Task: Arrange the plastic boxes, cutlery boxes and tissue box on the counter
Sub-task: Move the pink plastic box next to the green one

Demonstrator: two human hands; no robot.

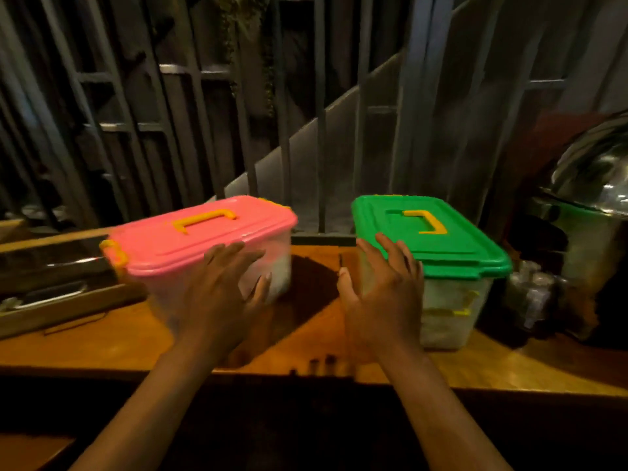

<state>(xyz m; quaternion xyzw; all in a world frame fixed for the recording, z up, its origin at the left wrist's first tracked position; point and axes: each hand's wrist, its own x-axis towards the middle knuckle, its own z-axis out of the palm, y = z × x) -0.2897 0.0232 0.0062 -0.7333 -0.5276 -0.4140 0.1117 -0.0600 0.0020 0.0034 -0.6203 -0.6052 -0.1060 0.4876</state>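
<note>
On the wooden table (129, 338), the left hand (221, 294) spreads open fingers against the pink-lidded box (200, 239); the right hand (380, 294), fingers open, touches the green-lidded box (438, 239).

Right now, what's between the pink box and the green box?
Nothing stands there: the head view shows only bare counter between the pink box and the green box.

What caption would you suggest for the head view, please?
Open left hand on the pink-lidded box and open right hand on the green-lidded box, apart on the wooden counter.
</note>
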